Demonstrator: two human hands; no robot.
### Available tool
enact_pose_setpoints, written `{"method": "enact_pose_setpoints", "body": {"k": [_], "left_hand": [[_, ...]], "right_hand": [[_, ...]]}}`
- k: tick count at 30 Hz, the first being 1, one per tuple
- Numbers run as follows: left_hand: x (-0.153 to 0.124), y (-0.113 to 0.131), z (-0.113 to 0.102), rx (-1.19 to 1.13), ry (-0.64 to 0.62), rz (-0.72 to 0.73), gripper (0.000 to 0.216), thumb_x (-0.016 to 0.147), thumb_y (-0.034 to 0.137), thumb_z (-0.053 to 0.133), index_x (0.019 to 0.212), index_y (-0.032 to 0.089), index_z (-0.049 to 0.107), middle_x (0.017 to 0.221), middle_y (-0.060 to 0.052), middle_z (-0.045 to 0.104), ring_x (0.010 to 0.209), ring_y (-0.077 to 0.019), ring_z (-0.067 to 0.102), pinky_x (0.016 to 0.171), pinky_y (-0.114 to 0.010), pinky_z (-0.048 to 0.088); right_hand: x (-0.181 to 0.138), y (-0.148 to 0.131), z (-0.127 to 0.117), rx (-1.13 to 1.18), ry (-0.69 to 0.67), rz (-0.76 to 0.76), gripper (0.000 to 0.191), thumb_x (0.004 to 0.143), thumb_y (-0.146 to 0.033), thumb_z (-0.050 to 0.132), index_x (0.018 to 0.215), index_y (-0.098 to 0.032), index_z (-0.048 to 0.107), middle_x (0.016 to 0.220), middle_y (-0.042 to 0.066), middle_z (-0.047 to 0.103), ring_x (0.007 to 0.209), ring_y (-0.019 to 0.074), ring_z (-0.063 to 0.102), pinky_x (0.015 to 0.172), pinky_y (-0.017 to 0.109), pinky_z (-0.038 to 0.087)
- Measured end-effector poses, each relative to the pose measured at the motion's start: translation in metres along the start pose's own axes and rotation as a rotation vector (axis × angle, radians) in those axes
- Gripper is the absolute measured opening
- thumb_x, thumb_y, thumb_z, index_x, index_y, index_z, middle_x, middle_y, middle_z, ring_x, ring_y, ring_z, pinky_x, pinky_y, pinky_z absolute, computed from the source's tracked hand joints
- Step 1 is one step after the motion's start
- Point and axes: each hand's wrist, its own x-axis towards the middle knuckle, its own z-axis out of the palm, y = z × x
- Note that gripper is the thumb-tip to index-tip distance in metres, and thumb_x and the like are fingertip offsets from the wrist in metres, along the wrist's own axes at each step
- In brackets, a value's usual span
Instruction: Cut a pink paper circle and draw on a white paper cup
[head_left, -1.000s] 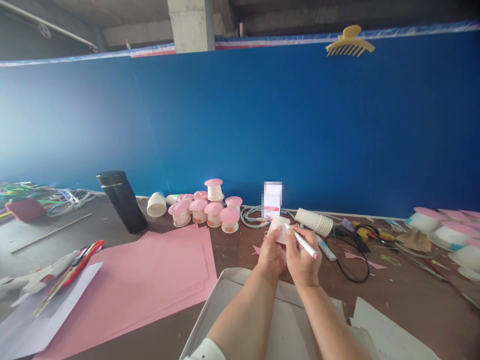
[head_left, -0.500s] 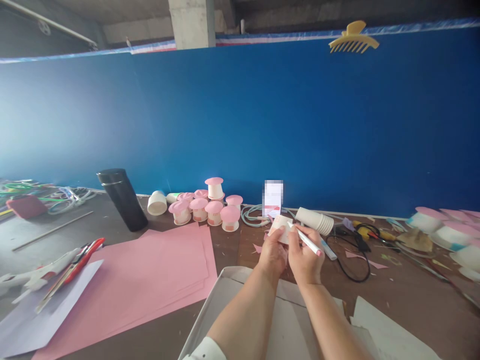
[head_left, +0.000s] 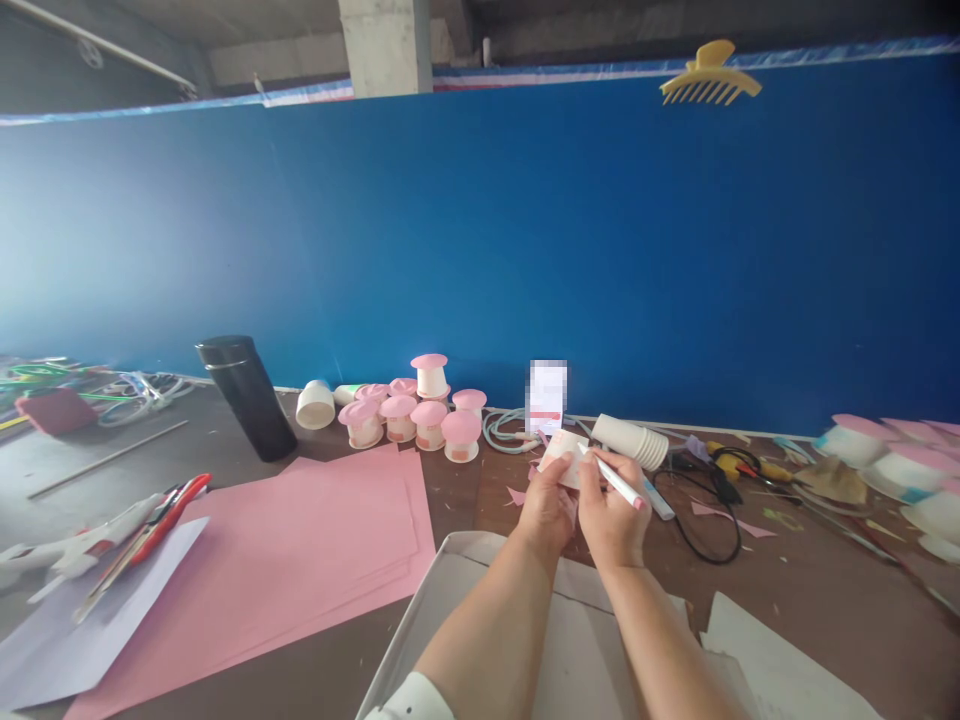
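My left hand [head_left: 546, 512] is closed round a small white paper cup [head_left: 564, 453], held above the brown table. My right hand [head_left: 611, 518] grips a white marker with a pink end [head_left: 619, 484], its tip resting on the cup's side. Just behind the hands a stack of white paper cups [head_left: 631, 441] lies on its side. A cluster of several white cups with pink tops [head_left: 420, 415] stands further left by the blue wall.
Pink paper sheets [head_left: 315, 540] lie at left centre, a black flask [head_left: 247, 398] behind them. Red-handled scissors [head_left: 146, 530] rest on white paper at left. A white tray [head_left: 450, 590] is under my forearms. Black cable [head_left: 712, 520], tools and more pink-topped cups [head_left: 892, 465] are at right.
Both hands have stayed nearly in place; the marker tip has shifted slightly on the cup. The view has drifted a little.
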Motion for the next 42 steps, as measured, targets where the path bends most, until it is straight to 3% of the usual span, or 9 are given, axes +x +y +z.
{"method": "enact_pose_setpoints", "body": {"k": [42], "left_hand": [[0.0019,-0.0023,-0.0018,0.015,-0.008,0.008,0.046,0.068,0.025,0.076,0.111,0.011,0.067,0.111,-0.014,0.071,0.109,-0.0306,0.065,0.099,-0.037,0.048]], "right_hand": [[0.0018,-0.0025,-0.0023,-0.041,-0.022,0.027,0.024,0.087,-0.042,0.056,0.085,-0.019,0.06,0.083,0.01,0.069,0.081,0.0233,0.067,0.073,0.034,0.053]]}}
